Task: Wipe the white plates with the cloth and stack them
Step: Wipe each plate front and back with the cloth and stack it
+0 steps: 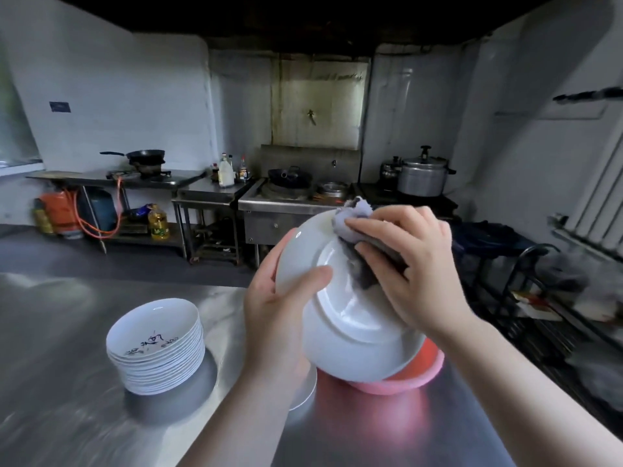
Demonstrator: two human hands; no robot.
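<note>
steel counter (67, 382) bore stacked plates (156, 345) left; left hand (276, 315) gripped the upturned plate (350, 318), right hand (414, 264) pressed a cloth (354, 217) on it, hiding a pink basin (404, 382).

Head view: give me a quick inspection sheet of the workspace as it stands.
Surface: steel table, shiny.
Job's things: held plate, underside to camera; cloth on it; plate stack at left.
Clutter: pink basin under the held plate.
Grippers: left hand grips the plate's rim; right hand holds the cloth against the plate.
Cables: orange hose by the far bench.
Surroundings: wok stove, pressure cooker, oil bottles.
</note>
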